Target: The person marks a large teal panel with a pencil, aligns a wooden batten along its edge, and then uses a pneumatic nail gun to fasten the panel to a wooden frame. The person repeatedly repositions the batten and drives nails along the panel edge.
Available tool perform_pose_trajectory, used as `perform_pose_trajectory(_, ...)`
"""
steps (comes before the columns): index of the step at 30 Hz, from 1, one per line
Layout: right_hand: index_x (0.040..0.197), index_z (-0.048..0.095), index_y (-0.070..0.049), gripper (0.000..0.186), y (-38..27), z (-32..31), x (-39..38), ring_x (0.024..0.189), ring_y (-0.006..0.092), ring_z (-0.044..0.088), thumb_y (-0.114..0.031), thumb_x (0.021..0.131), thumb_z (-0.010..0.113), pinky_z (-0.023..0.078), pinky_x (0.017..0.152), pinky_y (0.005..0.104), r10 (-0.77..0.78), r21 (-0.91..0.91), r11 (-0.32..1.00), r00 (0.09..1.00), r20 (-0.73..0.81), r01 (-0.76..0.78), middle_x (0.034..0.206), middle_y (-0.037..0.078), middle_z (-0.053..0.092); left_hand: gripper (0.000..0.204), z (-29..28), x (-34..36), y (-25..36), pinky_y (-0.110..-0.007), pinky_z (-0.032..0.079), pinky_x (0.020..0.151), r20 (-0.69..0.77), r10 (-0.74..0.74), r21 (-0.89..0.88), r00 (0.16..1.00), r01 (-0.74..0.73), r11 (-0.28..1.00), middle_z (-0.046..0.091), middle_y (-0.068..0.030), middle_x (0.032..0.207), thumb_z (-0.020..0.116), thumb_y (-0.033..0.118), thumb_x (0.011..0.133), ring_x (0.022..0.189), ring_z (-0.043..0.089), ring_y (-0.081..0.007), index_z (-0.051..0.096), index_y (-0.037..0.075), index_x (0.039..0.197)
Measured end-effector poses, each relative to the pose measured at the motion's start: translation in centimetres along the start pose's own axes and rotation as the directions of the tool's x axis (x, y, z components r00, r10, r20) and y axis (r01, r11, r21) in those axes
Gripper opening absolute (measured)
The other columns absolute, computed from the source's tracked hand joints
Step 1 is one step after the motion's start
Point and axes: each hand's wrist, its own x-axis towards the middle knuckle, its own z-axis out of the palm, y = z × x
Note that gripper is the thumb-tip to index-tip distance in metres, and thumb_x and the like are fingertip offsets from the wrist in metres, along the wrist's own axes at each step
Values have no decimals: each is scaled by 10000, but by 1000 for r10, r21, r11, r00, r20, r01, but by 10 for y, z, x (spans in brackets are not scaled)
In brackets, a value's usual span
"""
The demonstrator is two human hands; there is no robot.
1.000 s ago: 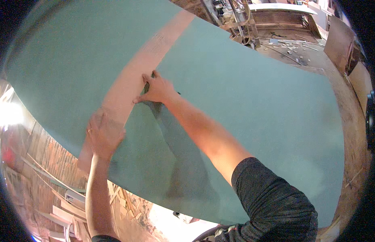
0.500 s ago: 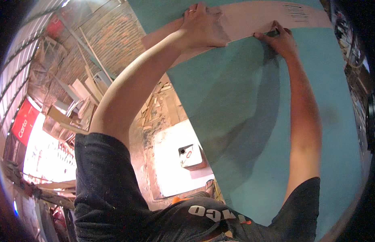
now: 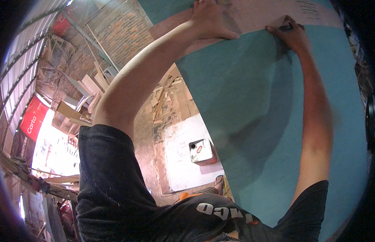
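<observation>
A long pinkish strip [image 3: 260,14] with dark scribbled lines near its right part lies across a large blue-green board [image 3: 324,72]. My left hand [image 3: 211,22] rests on the strip, thumb stretched along its lower edge; the fingertips run out of view at the top. My right hand [image 3: 294,34] touches the same edge farther right, thumb and bent fingers apart, with deep shadow between them. I cannot make out anything held there.
Left of the board are a white sheet [image 3: 179,177] bearing a squarish container [image 3: 201,152], scattered wood offcuts [image 3: 165,97], leaning planks [image 3: 90,86], a brick surface [image 3: 114,40] and a red banner [image 3: 34,117]. A sandalled foot [image 3: 219,183] shows below my body.
Since a second ago my view has swung round, bringing my torso and the floor into sight. Both hands stay on the strip; in the last half second they shift slightly up and right in view.
</observation>
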Motion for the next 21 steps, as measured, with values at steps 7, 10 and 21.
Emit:
perform_pose_trajectory(7, 1503, 598, -113, 1128, -5, 10, -17, 1329, 430, 633, -888, 700, 758, 499, 1136, 546, -71, 16, 997, 985, -159, 74, 1418, 213, 667, 973, -10, -10, 10, -613, 404, 1146, 66, -10, 46, 998, 7, 999, 490, -245, 1447, 931, 547, 630, 1350, 459, -468, 644, 91, 1440)
perform_pose_trajectory(10, 1605, 523, -162, 1309, 1, -9, -17, 1416, 415, 580, -941, 588, 795, 495, 1164, 559, -9, 34, 999, 1000, -27, 10, 1543, 226, 572, 942, -8, -4, 12, -583, 421, 1144, 37, 94, 33, 995, -95, 995, 542, -219, 1461, 919, 548, 655, 1361, 475, -436, 648, 99, 1438)
perform_pose_trajectory(21, 1503, 581, -170, 1218, -17, -4, -36, 1420, 399, 565, -832, 533, 905, 518, 1123, 506, 179, 319, 936, 982, -67, -149, 1617, 193, 470, 948, -8, -15, 15, -571, 416, 1128, -18, 53, 64, 998, -51, 997, 465, -253, 1446, 943, 426, 605, 1344, 449, -459, 656, 41, 1423)
